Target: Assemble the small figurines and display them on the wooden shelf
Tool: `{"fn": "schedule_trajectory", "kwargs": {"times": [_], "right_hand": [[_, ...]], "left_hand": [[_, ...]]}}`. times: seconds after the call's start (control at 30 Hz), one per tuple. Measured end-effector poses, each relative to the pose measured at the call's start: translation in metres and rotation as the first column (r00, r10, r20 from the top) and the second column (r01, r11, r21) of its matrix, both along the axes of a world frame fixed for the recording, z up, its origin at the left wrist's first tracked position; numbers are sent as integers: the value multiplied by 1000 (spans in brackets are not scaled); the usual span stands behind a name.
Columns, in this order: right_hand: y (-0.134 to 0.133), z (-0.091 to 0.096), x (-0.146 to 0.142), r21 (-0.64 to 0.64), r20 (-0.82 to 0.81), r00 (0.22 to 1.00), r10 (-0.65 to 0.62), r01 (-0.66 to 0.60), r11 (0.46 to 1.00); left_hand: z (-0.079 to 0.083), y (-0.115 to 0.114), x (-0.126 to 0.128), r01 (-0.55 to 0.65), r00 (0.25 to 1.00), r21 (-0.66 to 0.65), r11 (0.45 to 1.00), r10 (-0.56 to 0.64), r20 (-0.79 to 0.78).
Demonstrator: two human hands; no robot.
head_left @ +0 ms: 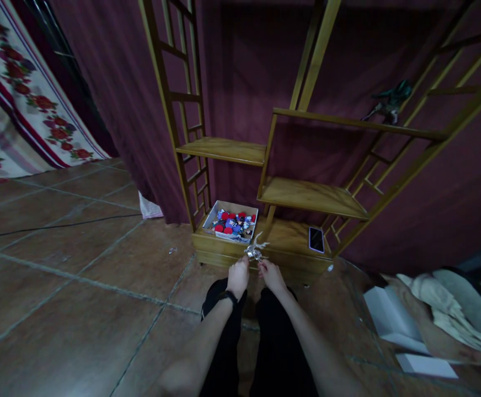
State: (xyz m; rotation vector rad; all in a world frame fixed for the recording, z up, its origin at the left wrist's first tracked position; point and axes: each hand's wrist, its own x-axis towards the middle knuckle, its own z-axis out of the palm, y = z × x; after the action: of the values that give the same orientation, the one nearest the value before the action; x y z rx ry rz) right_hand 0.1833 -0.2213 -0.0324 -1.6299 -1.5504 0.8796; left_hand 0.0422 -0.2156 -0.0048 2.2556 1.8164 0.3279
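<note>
Silvery figurine (254,252) at twelve o'clock, pinched by my left hand (239,273) and right hand (271,274); from it, a crowded box (223,235) sits at eleven, a phone (316,240) at three, both on the bottom shelf (288,234).

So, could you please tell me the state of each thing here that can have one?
Shiny figure: held up between both hands
Left hand: closed on the shiny figure
Right hand: closed on the shiny figure
Shallow box: open, filled with small items
Phone: lying flat, screen dark
Dark figure: on the upper shelf, not held
White box: cannot tell whether open or shut
</note>
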Motion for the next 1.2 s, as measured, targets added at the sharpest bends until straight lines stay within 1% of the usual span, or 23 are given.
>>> {"fn": "schedule_trajectory", "kwargs": {"times": [0.13,0.27,0.4,0.5,0.7,0.8,0.87,1.0,1.1,1.2], "right_hand": [[-8,2,4,64,71,996,-62,58,996],[-6,1,5,120,139,979,-147,131,984],[-1,-4,3,103,130,971,-201,189,977],[2,-9,1,91,95,970,-224,216,972],[4,-13,-9,48,-10,976,-219,219,974],[5,-11,-14,28,-69,981,-183,186,982],[5,-8,-18,21,-94,983,-155,158,987],[5,-8,-23,17,-77,989,-130,131,991],[5,-10,-24,27,-51,991,-124,125,992],[5,-10,-22,55,32,991,-127,126,991]], "left_hand": [[1,-4,3,62,997,52,997,-64,40],[3,-7,5,68,994,71,995,-73,76],[9,-11,5,103,990,65,993,-108,88],[13,-16,3,136,988,51,989,-139,64],[16,-28,-2,176,984,48,983,-174,-37],[15,-32,-8,189,980,25,982,-187,-72],[14,-32,-13,175,982,30,984,-173,-73],[11,-30,-21,134,990,65,989,-130,-54],[9,-29,-23,156,986,89,984,-150,-71],[10,-32,-19,200,973,88,976,-187,-135]]}}
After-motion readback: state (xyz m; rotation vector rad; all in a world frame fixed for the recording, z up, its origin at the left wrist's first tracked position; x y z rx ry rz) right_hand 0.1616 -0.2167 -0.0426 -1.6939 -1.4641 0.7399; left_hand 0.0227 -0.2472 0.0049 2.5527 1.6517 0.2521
